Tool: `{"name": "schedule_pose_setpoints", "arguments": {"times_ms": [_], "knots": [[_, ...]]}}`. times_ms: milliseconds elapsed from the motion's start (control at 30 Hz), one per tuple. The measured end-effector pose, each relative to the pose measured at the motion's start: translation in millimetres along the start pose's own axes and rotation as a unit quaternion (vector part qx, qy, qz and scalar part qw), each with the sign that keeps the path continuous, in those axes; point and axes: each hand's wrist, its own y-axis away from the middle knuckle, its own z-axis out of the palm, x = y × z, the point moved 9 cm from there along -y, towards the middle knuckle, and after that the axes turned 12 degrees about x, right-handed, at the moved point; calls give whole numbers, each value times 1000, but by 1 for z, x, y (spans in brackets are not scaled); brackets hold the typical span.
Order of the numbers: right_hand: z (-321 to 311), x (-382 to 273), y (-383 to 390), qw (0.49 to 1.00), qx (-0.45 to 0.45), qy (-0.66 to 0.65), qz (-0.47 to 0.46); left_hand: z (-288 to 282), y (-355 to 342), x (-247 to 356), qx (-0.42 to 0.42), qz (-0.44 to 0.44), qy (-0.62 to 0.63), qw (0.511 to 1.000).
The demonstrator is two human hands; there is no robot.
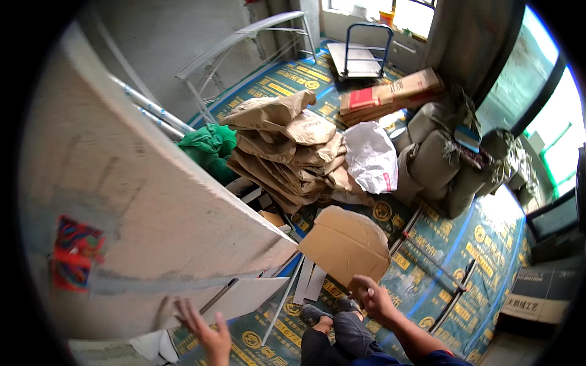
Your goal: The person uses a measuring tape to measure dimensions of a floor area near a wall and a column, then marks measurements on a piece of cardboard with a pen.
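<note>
Low on the left, my left hand (201, 326) has its fingers spread and holds nothing, beside the lower part of a pale, dusty wall panel (140, 213) with a dark metal bar (220, 296) on it. My right hand (372, 299), fingers curled, grips the bottom edge of a brown cardboard piece (345, 241) with a rounded far side. Below it are my shoes (317, 312) on the printed green floor covering (470, 244), near narrow pale strips (308, 280) and a thin white rod (274, 311).
Piled brown paper sacks (284, 146), green netting (207, 152), a white sack (372, 158) and stuffed sacks (433, 158) lie ahead. Behind are long cartons (390, 94), a trolley (354, 55) and a white metal frame (238, 39). Metal bars (427, 259) and a dark box (537, 296) are right.
</note>
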Motion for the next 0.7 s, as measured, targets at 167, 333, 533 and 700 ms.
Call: {"name": "schedule_pose_setpoints", "arguments": {"times_ms": [167,333,533,700], "knots": [[19,-86,66,963,-181,93,-174,-2,103,39,-177,-233,254,922],[56,-103,148,879,-424,110,-190,18,321,30,-82,-716,366,589],[139,-84,239,678,-703,114,-181,-24,484,33,298,-789,530,92],[173,-84,371,454,-844,233,-164,-73,600,56,467,-413,781,40]]}}
